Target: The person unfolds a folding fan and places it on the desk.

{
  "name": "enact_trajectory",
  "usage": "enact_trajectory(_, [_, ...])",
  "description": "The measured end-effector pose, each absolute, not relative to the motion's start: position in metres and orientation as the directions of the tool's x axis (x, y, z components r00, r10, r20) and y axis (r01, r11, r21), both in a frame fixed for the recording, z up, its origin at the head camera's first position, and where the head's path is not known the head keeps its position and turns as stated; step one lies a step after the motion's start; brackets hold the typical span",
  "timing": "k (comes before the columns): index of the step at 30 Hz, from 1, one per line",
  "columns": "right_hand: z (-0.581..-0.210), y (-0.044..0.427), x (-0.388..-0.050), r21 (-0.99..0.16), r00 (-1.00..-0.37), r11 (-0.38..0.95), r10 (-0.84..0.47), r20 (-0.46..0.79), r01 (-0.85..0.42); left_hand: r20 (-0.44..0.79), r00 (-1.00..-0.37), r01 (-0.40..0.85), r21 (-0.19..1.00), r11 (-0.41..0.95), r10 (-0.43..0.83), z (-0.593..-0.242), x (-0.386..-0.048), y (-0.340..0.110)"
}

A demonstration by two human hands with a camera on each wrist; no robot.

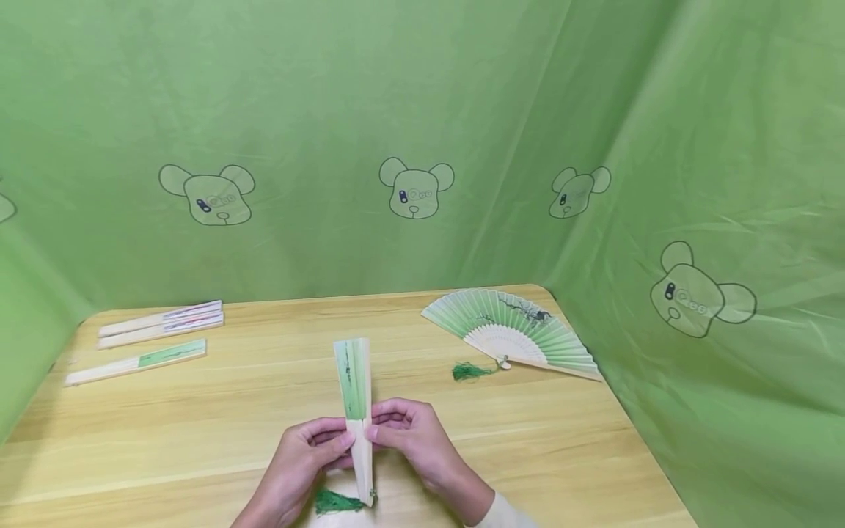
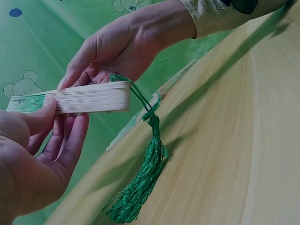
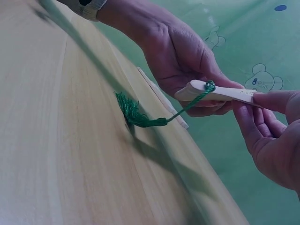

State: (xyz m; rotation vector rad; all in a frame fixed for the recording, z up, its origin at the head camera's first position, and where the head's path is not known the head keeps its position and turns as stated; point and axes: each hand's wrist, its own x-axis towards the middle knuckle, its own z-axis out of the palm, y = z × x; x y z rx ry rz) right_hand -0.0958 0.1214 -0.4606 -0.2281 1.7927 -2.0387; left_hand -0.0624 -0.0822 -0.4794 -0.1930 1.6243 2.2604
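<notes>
Left hand point(image 1: 295, 456), right hand point(image 1: 422, 444) pinching folded fan point(image 1: 359, 425); green leaf point(image 1: 355, 378) shows in head view, not right wrist view

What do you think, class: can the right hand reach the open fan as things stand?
Probably not yet: the right hand and left hand both hold the folded fan. Freed, the right likely could, since nothing visible blocks the way to the open fan.

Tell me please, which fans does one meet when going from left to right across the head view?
A group of three folded fans → the held folded fan → the spread green fan.
</notes>
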Motion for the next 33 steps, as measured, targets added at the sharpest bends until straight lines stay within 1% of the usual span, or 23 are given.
enact_trajectory(11, [-0.4614, 0.1225, -0.0957, -0.965, -0.908, -0.128, -0.386, -0.164, 0.228, -0.306, -0.945, -0.327, 0.914, -0.241, 0.118, -0.4782, -0.0622, -0.0772])
enact_trajectory(20, [-0.4601, 0.1217, -0.0973, -0.959, -0.915, -0.144, -0.363, -0.177, 0.243, -0.290, -0.955, -0.298, 0.923, -0.245, 0.068, -0.4757, -0.0623, -0.0751])
enact_trajectory(28, [-0.4614, 0.1223, -0.0992, -0.948, -0.928, -0.174, -0.311, -0.204, 0.267, -0.286, -0.958, -0.269, 0.928, -0.256, -0.029, -0.4765, -0.0627, -0.0743])
enact_trajectory(33, [-0.4616, 0.1220, -0.0994, -0.940, -0.930, -0.199, -0.302, -0.209, 0.276, -0.291, -0.955, -0.267, 0.926, -0.266, -0.055, -0.4762, -0.0625, -0.0750])
